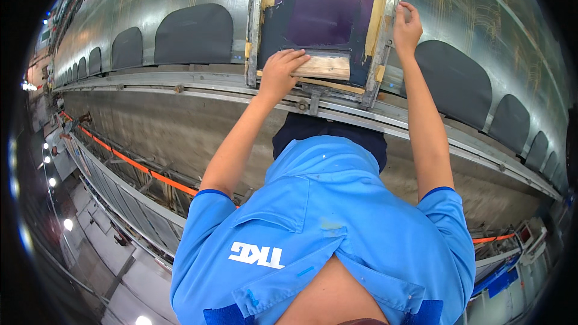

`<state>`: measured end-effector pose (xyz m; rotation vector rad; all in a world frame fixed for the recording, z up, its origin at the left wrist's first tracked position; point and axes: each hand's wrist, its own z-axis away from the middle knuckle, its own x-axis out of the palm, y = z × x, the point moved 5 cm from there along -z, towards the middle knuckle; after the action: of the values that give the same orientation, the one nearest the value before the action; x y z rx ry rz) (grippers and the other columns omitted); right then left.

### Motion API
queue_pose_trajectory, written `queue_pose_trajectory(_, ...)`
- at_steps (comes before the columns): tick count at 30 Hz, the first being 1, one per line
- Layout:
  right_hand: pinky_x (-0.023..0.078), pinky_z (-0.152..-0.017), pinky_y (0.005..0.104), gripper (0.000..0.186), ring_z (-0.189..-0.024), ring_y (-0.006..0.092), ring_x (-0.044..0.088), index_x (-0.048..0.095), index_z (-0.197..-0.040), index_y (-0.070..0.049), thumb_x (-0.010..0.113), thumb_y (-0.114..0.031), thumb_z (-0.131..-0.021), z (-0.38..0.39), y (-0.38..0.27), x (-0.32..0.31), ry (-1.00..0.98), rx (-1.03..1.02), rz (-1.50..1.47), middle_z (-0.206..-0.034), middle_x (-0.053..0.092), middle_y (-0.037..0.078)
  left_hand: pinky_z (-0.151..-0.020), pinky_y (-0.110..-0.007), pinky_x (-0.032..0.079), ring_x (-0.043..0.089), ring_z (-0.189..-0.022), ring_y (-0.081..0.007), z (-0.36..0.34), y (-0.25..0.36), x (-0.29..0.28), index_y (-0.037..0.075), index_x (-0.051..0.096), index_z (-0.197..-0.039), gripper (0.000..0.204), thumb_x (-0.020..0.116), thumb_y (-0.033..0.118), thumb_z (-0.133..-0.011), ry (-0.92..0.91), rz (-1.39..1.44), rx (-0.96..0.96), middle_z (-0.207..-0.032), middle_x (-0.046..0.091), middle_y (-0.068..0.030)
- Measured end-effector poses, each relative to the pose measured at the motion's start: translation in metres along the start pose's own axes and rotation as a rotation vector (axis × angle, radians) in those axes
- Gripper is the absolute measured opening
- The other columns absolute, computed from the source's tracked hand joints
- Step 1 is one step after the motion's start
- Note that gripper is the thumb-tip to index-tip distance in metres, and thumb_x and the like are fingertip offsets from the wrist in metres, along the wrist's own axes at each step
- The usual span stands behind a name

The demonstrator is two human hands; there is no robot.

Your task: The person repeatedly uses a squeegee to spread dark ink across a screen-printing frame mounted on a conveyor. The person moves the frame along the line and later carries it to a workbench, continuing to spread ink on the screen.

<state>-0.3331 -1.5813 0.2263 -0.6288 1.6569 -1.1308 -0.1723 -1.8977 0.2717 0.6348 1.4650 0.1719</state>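
Observation:
A screen-printing frame (386, 30) with metal rails lies on the long table in front of me. Its mesh (325, 17) is dark purple, bordered with tan tape and smeared with dark ink. Across the near end of the mesh rests a squeegee (328, 67) with a pale wooden handle. My left hand (280, 74) grips the squeegee's left end, fingers over the top and thumb underneath. At the frame's right rail, my right hand (408, 29) has its fingers curled in against the metal edge.
Dark grey rounded fabric pieces (194, 34) lie in a row along the shiny table (481, 0), left and right of the frame. A metal rail (198, 84) runs along the near edge. Behind me on the left stretches an orange strip (135, 162) beside metal racking.

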Motion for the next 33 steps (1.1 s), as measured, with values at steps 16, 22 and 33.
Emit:
queue_pose_trajectory(16, 0.051, -0.08, 0.043, 0.037, -0.085, 0.0309, 0.068, 0.069, -0.119, -0.012, 0.067, -0.039, -0.095, -0.011, 0.026, 0.01, -0.205, 0.116, 0.328, -0.092, 0.072, 0.015, -0.108, -0.045, 0.046, 0.06, -0.124, -0.0272, -0.011, -0.025, 0.015, 0.018, 0.07, -0.127, 0.066, 0.072, -0.005, -0.065, 0.007, -0.028, 0.102, -0.134, 0.067, -0.0023)
queue_pose_trajectory(22, 0.047, -0.098, 0.0417, 0.05, -0.117, 0.0299, 0.058, 0.069, -0.127, -0.012, 0.072, -0.044, -0.089, 0.01, -0.076, 0.035, -0.572, -0.558, 0.473, -0.127, 0.066, 0.01, -0.093, -0.04, 0.055, 0.069, -0.107, -0.0278, -0.137, -0.055, -0.004, 0.016, 0.077, -0.112, 0.044, 0.071, 0.0, -0.072, -0.072, 0.147, -0.036, -0.117, 0.074, -0.0056)
queue_pose_trajectory(33, 0.047, -0.089, 0.0411, 0.055, -0.105, 0.0285, 0.06, 0.069, -0.117, -0.007, 0.081, -0.003, -0.064, 0.13, -0.064, 0.034, -0.595, -0.409, 0.566, -0.111, 0.065, 0.006, -0.1, -0.045, 0.049, 0.067, -0.114, -0.0269, -0.069, -0.033, 0.016, 0.018, 0.076, -0.114, 0.05, 0.07, -0.004, -0.07, -0.05, -0.036, 0.069, -0.12, 0.074, -0.002)
